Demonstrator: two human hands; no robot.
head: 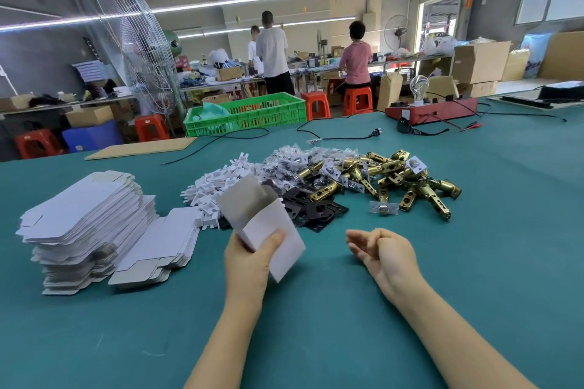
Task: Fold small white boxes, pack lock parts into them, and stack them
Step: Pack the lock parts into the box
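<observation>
My left hand [252, 257] grips a small white box [267, 230] above the green table [474, 246], thumb across its front, its grey-lined flap open at the top. My right hand [380, 249] hovers to the right of the box, fingers loosely curled and holding nothing. Beyond the box lie piles of lock parts: brass latches [404, 180], black plates [311, 210], white plastic pieces [210, 189] and bagged screws [294, 158]. A single silver strike plate [383, 208] lies apart from them.
Two stacks of flat white box blanks [85, 224] stand at the left. At the far edge are a green crate [246, 115], a red test box with a bulb [431, 109], black cables and a cardboard sheet [142, 148]. People work at benches behind.
</observation>
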